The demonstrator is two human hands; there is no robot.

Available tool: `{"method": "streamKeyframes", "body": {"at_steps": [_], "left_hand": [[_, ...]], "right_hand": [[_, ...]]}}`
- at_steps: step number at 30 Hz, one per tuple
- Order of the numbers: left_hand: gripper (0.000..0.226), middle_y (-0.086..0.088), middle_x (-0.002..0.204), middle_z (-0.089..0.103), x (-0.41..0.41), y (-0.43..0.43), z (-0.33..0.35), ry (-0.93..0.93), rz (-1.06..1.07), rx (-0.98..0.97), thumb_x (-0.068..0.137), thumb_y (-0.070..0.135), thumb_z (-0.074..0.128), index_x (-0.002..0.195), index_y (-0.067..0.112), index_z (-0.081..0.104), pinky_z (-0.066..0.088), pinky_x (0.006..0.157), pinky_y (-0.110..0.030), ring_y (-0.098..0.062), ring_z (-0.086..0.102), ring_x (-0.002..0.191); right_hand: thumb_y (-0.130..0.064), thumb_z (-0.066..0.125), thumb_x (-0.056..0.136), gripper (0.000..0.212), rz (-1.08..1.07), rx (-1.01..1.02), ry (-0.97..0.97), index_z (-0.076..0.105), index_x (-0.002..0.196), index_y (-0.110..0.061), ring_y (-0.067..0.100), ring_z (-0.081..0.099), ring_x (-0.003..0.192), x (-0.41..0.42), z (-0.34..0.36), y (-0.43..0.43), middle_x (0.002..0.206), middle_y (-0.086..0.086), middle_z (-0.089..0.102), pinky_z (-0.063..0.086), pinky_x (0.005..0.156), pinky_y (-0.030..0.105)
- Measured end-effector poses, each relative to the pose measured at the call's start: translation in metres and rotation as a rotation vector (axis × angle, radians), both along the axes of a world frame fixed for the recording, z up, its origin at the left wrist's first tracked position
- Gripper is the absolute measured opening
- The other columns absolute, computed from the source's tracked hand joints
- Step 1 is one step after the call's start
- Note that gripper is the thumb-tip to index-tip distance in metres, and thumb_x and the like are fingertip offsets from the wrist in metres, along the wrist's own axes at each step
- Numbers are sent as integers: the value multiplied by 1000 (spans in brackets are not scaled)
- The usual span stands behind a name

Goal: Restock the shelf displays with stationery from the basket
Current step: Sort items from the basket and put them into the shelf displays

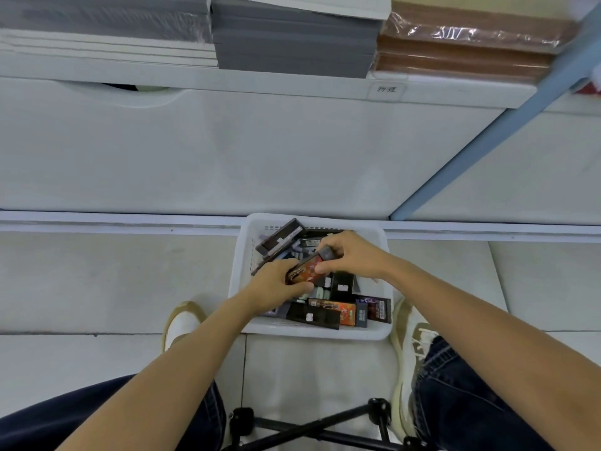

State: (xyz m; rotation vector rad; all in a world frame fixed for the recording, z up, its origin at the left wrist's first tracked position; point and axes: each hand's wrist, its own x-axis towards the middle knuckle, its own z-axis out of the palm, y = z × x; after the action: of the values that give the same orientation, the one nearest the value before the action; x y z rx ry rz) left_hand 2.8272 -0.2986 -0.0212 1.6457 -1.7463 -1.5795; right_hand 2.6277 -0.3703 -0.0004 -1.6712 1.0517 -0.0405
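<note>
Both hands, left hand (pixel 276 284) and right hand (pixel 353 255), are grasping one orange box (pixel 304 267) with curled fingers above the basket (pixel 385 333), which is holding many boxes; restocking seems far from finished.

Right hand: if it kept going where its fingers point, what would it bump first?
The right hand points left and pinches the orange box; pushing on, it would probably meet the left hand gripping the box's other end, though depth is unclear.
</note>
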Motion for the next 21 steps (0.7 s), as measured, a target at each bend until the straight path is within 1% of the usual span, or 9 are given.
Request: {"method": "streamKeyframes", "body": {"at_steps": [1, 3, 5, 7, 10, 12, 15, 17, 21], "left_hand": [[11, 1, 74, 69, 0, 2, 1, 93, 3, 77, 90, 25, 67, 91, 16, 61, 52, 61, -20, -9, 66, 65], [15, -6, 82, 74, 5, 4, -1, 159, 31, 167, 92, 20, 64, 101, 8, 61, 60, 69, -32, -19, 72, 70], [18, -10, 87, 75, 14, 7, -4, 173, 118, 215, 92, 16, 64, 106, 5, 60, 61, 74, -39, -24, 71, 70], [19, -12, 88, 75, 25, 10, -9, 196, 253, 229, 92, 13, 64, 109, 6, 60, 61, 76, -41, -26, 71, 72], [19, -8, 90, 76, 34, 14, -11, 221, 354, 229, 91, 15, 66, 109, 16, 60, 61, 77, -41, -29, 73, 81], [18, -7, 89, 76, 33, 14, -12, 206, 365, 235, 90, 14, 66, 106, 18, 59, 61, 77, -42, -27, 73, 81], [20, -9, 90, 76, 29, 15, -12, 175, 395, 250, 91, 12, 65, 109, 12, 56, 61, 73, -39, -25, 72, 78], [21, -11, 91, 75, 27, 15, -12, 180, 405, 252, 92, 11, 63, 110, 9, 54, 61, 72, -37, -25, 71, 76], [19, -11, 91, 74, 26, 14, -12, 144, 412, 208, 94, 12, 60, 111, 10, 53, 60, 69, -32, -24, 71, 73]], "right_hand": [[-24, 74, 83, 13, 8, 30, -15, 67, 92, -18, 18, 66, 90, 0, -2, 4, 90, -5, 67, 56, 82, 37], [-29, 71, 87, 22, -40, 50, -9, 66, 105, -18, 10, 67, 93, -1, -8, 9, 101, -6, 69, 55, 82, 26], [-35, 64, 90, 20, -113, -74, 98, 63, 105, -22, 10, 63, 101, -7, -16, 12, 105, -10, 65, 50, 84, 22], [-36, 62, 91, 30, -133, -217, 279, 57, 117, -21, 16, 56, 112, -17, -28, 19, 117, -4, 57, 44, 89, 23], [-38, 67, 88, 66, -61, -221, 461, 39, 143, -16, 25, 39, 130, -22, -47, 32, 142, 9, 38, 37, 104, 34], [-40, 69, 86, 69, -26, -303, 503, 39, 143, -15, 26, 35, 131, -19, -55, 36, 142, 10, 35, 35, 106, 36], [-41, 69, 84, 62, 56, -475, 524, 45, 137, -18, 24, 34, 130, -14, -60, 37, 139, 6, 38, 36, 105, 37], [-41, 67, 86, 63, 74, -499, 518, 43, 139, -18, 23, 33, 132, -10, -60, 37, 141, 5, 39, 36, 106, 38], [-41, 68, 86, 63, 90, -455, 468, 44, 139, -17, 21, 44, 125, -3, -63, 33, 139, 4, 42, 44, 101, 36]]}}
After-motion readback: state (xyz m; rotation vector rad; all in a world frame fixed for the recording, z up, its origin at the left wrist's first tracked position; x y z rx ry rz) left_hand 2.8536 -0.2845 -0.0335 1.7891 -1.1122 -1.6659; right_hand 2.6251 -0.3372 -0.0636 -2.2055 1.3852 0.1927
